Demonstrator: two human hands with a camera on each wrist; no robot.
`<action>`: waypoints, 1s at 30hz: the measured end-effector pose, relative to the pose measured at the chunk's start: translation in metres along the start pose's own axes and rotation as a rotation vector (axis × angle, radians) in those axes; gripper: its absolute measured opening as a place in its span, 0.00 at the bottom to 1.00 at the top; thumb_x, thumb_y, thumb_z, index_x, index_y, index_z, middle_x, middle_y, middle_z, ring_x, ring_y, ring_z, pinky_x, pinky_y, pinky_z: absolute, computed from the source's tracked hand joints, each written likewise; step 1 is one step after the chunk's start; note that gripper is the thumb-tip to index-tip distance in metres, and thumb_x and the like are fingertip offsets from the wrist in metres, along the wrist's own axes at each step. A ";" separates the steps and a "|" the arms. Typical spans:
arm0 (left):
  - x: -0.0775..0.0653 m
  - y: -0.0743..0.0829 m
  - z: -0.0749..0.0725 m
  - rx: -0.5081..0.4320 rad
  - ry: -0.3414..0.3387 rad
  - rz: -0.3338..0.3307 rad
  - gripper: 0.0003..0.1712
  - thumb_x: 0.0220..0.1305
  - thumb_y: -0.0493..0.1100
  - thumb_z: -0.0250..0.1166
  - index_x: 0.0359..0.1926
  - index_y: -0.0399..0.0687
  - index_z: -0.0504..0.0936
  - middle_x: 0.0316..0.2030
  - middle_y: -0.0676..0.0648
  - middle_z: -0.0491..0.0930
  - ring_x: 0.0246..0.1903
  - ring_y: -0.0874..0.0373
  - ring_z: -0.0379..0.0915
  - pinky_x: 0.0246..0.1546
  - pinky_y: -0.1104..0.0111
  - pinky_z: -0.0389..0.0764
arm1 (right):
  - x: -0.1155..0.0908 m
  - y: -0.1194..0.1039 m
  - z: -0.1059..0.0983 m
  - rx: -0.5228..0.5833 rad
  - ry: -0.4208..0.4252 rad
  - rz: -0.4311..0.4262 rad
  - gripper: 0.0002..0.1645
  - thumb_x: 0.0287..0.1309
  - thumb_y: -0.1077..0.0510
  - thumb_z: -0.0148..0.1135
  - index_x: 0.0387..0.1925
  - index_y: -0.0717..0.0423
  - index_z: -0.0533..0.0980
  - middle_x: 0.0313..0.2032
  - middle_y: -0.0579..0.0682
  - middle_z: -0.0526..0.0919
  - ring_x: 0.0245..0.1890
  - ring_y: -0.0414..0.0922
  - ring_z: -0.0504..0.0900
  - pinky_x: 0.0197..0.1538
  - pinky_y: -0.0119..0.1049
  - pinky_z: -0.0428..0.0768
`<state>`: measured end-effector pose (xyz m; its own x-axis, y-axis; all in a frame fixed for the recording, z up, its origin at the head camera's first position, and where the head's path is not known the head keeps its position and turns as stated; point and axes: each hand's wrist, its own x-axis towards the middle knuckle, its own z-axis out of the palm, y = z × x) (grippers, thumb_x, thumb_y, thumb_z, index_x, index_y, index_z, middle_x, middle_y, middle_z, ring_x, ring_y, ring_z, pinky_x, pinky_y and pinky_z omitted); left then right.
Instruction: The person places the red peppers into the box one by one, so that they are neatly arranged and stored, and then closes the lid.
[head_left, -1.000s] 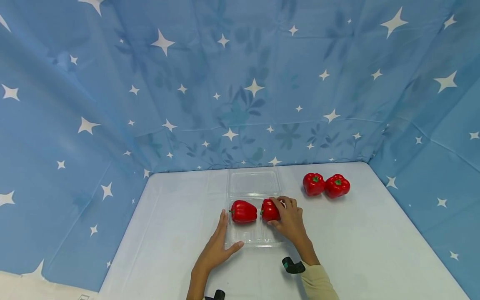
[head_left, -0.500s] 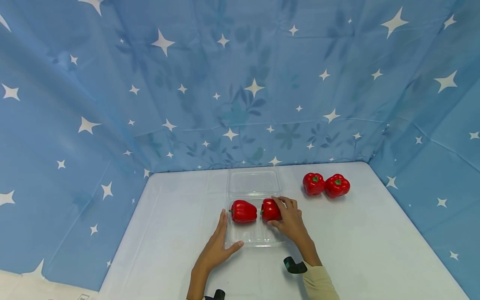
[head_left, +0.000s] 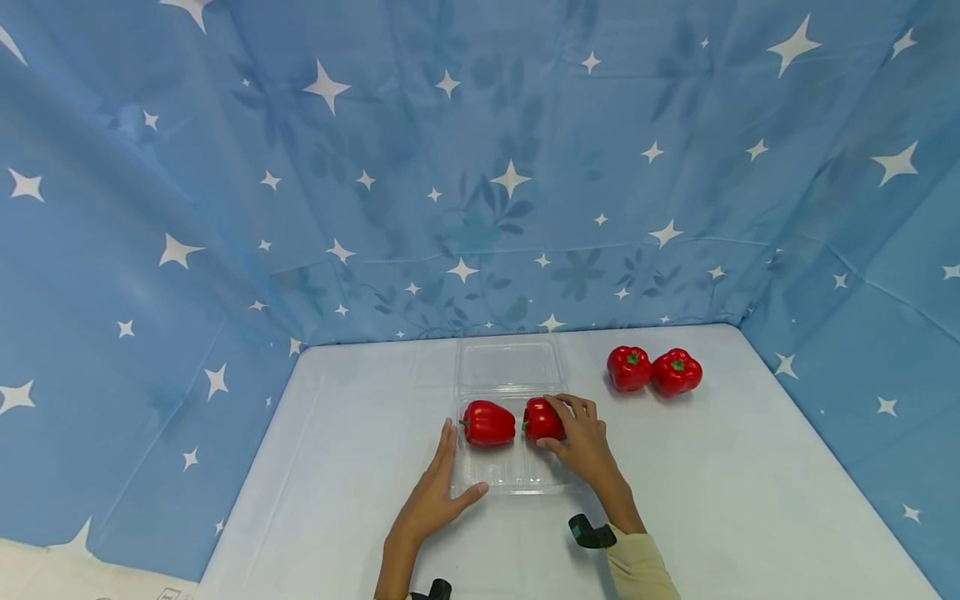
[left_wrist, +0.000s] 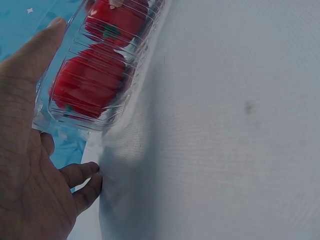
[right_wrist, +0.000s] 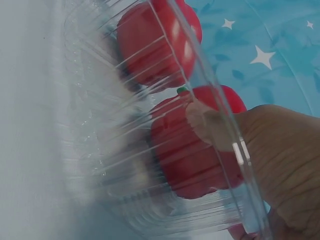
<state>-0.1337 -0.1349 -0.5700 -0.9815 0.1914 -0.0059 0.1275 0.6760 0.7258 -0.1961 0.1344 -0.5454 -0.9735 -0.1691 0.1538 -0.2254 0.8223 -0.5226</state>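
A clear plastic clamshell container (head_left: 491,479) lies on the table with its lid (head_left: 510,365) laid back away from me. One red bell pepper (head_left: 489,423) rests on its side in the left of the base, stem to the left. My right hand (head_left: 585,442) grips a second red bell pepper (head_left: 542,419) in the right of the base, thumb in front and fingers over its far side. Along the container's left side lies my left hand (head_left: 435,492), fingers straight and thumb spread by the front edge. The left wrist view shows that thumb (left_wrist: 37,55) beside the clear wall.
Two more red bell peppers, one (head_left: 629,368) left of the other (head_left: 677,372), stand stem up at the back right of the white table (head_left: 735,500). A blue star-patterned curtain (head_left: 405,208) surrounds the table's back and sides.
My right hand and the pepper in it have shifted very slightly to the right inside the container. The left hand keeps its place.
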 end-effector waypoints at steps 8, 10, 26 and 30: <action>0.000 0.001 0.000 0.003 -0.001 0.004 0.61 0.55 0.69 0.64 0.78 0.57 0.38 0.78 0.57 0.34 0.77 0.49 0.41 0.68 0.43 0.61 | 0.000 0.002 -0.001 0.023 -0.011 0.000 0.50 0.45 0.50 0.78 0.70 0.49 0.64 0.66 0.59 0.66 0.66 0.58 0.60 0.57 0.63 0.73; 0.000 0.001 0.000 0.007 -0.001 0.000 0.62 0.55 0.69 0.64 0.78 0.58 0.38 0.78 0.58 0.34 0.77 0.50 0.41 0.68 0.43 0.61 | 0.000 0.001 -0.001 0.041 -0.002 -0.001 0.50 0.46 0.50 0.77 0.70 0.48 0.64 0.66 0.58 0.66 0.65 0.58 0.60 0.57 0.63 0.73; 0.000 -0.001 0.000 0.003 -0.015 -0.005 0.61 0.56 0.69 0.64 0.78 0.58 0.37 0.78 0.58 0.33 0.77 0.49 0.40 0.69 0.44 0.61 | 0.001 0.016 -0.009 0.274 0.134 -0.007 0.32 0.57 0.55 0.69 0.63 0.53 0.70 0.61 0.59 0.71 0.60 0.57 0.72 0.56 0.58 0.80; 0.000 -0.001 0.000 -0.007 -0.012 0.003 0.61 0.57 0.68 0.64 0.78 0.57 0.37 0.78 0.56 0.33 0.77 0.48 0.41 0.69 0.43 0.60 | 0.001 0.024 -0.015 0.299 0.240 -0.013 0.25 0.60 0.59 0.66 0.59 0.55 0.73 0.57 0.60 0.74 0.55 0.57 0.77 0.52 0.56 0.83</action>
<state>-0.1341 -0.1353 -0.5704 -0.9793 0.2019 -0.0120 0.1294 0.6706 0.7304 -0.2019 0.1624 -0.5456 -0.9420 -0.0172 0.3351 -0.2729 0.6201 -0.7355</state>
